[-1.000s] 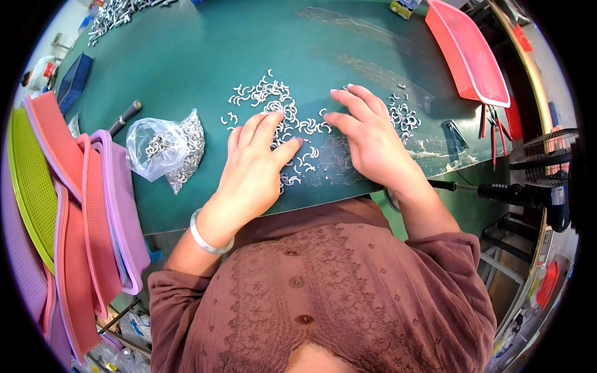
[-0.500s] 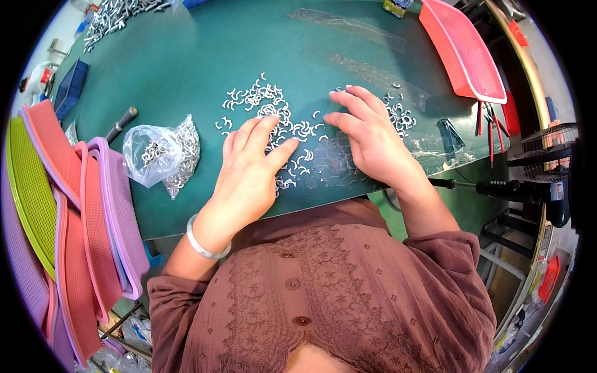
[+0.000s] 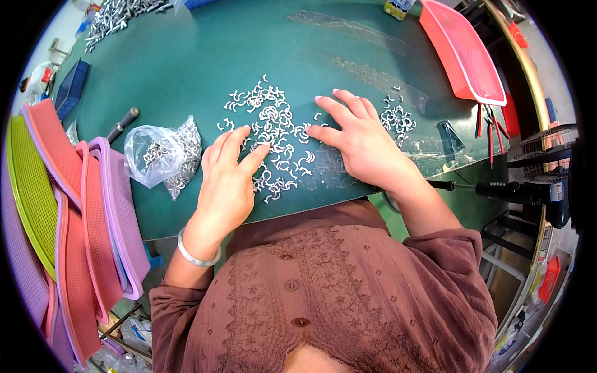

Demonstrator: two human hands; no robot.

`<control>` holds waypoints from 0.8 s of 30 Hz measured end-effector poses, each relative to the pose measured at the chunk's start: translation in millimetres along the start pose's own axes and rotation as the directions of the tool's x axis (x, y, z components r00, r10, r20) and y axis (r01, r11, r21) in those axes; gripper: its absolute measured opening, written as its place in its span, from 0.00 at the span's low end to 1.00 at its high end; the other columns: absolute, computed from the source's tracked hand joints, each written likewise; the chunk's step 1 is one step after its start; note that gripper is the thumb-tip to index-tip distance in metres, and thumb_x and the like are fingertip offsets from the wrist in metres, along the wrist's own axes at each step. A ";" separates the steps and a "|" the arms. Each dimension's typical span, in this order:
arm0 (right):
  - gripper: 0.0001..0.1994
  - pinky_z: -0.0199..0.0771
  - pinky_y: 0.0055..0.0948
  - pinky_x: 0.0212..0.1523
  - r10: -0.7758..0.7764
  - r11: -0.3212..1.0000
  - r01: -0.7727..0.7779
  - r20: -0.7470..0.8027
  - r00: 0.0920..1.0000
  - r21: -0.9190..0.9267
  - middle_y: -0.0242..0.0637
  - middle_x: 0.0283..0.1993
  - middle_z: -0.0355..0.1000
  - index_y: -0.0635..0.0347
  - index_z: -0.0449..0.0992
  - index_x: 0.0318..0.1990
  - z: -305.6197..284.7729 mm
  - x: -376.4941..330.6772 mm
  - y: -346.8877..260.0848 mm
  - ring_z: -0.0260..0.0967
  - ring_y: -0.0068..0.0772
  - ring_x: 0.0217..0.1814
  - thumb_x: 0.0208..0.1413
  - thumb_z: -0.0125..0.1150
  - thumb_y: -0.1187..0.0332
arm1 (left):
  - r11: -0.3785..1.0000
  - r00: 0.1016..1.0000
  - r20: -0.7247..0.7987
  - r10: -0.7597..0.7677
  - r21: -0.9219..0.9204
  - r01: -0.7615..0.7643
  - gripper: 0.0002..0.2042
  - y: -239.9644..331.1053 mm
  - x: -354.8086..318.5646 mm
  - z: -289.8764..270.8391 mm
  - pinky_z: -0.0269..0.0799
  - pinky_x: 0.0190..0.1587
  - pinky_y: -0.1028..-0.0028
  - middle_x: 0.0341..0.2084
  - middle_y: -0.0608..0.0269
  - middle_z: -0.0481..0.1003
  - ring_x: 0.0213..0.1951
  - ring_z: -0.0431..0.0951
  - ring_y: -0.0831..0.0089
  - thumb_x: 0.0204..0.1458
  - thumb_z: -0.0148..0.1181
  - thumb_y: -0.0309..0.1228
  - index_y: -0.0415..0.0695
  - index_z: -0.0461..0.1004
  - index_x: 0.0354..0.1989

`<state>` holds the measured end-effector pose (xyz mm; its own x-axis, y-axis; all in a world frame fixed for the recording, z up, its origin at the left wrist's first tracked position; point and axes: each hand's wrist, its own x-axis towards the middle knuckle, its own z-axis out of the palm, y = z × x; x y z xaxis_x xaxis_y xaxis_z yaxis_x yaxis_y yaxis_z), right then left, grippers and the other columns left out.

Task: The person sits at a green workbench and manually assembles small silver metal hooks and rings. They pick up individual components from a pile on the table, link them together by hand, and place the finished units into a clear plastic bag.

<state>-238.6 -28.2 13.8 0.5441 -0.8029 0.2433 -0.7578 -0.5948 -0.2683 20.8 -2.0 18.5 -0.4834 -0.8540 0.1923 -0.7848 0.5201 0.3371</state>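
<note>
Small curved silver metal pieces lie in a loose spread on the green tabletop, with a smaller group of them to the right. My left hand rests at the left edge of the main spread, fingers apart, the thumb and fingertips by the nearest pieces. On the other side, my right hand lies between the two groups. Its fingers are spread, and the thumb tip is at a few pieces on the spread's right edge. Neither hand visibly holds anything.
Left of my hands, clear plastic bags hold more silver pieces, with a dark-handled tool behind. Stacked colored baskets crowd the left edge. A red basket, pliers and a fan are at right.
My left hand has moved left and slightly nearer, uncovering pieces beneath it. My right hand has shifted a little left, its thumb now at the edge of the main spread.
</note>
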 end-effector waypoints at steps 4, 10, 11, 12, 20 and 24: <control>0.20 0.57 0.49 0.65 0.011 1.000 -0.011 -0.028 1.000 0.003 0.44 0.64 0.63 0.51 0.80 0.47 -1.1 3.1 -1.9 0.54 0.54 0.69 0.45 0.54 0.80 | 1.000 1.000 0.000 0.005 -0.002 -0.005 0.23 -1.2 -2.8 1.5 0.58 0.62 0.56 0.57 0.46 0.66 0.59 0.65 0.48 0.46 0.50 0.14 0.46 0.76 0.51; 0.20 0.57 0.49 0.65 -0.054 0.998 0.053 -0.005 0.999 -0.042 0.44 0.64 0.63 0.53 0.80 0.47 2.5 8.2 -5.7 0.54 0.54 0.69 0.44 0.56 0.80 | 0.999 0.999 -0.004 0.034 0.008 -0.033 0.21 0.7 -3.8 0.8 0.59 0.61 0.56 0.58 0.47 0.66 0.60 0.65 0.48 0.46 0.51 0.15 0.46 0.78 0.49; 0.20 0.57 0.49 0.65 -0.042 0.999 0.042 -0.009 0.999 -0.033 0.44 0.64 0.63 0.53 0.80 0.47 2.4 9.5 -6.8 0.54 0.54 0.69 0.44 0.56 0.80 | 1.000 1.000 -0.004 0.031 -0.005 -0.031 0.21 0.7 -3.1 0.5 0.59 0.61 0.56 0.58 0.48 0.66 0.60 0.65 0.48 0.46 0.52 0.15 0.46 0.78 0.49; 0.20 0.57 0.49 0.65 -0.030 0.999 0.030 -0.013 0.999 -0.025 0.44 0.64 0.63 0.53 0.80 0.47 2.1 11.0 -8.4 0.54 0.54 0.69 0.44 0.56 0.80 | 0.999 1.000 -0.003 0.028 -0.018 -0.028 0.21 0.7 -3.1 0.2 0.59 0.61 0.56 0.58 0.48 0.66 0.59 0.65 0.48 0.46 0.52 0.15 0.46 0.78 0.49; 0.19 0.57 0.49 0.65 -0.091 0.996 0.091 0.035 0.995 0.008 0.45 0.64 0.63 0.53 0.80 0.46 -1.4 12.3 -15.1 0.53 0.54 0.69 0.45 0.56 0.78 | 0.999 0.999 -0.015 0.044 0.011 -0.044 0.21 2.3 -2.6 0.1 0.59 0.60 0.55 0.56 0.48 0.67 0.59 0.65 0.49 0.46 0.52 0.16 0.46 0.78 0.48; 0.18 0.58 0.50 0.65 -0.136 0.990 0.133 0.047 0.990 0.053 0.45 0.63 0.64 0.53 0.80 0.45 2.3 12.1 -21.1 0.54 0.54 0.69 0.44 0.56 0.78 | 0.997 0.997 -0.016 0.078 0.004 -0.078 0.21 0.5 -3.7 2.9 0.59 0.58 0.54 0.56 0.47 0.67 0.59 0.65 0.49 0.44 0.53 0.18 0.47 0.78 0.48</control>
<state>-215.2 -25.4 20.3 0.6582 -0.7157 0.2335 -0.6584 -0.6977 -0.2823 21.1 1.5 15.3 -0.5372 -0.8107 0.2327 -0.7460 0.5854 0.3174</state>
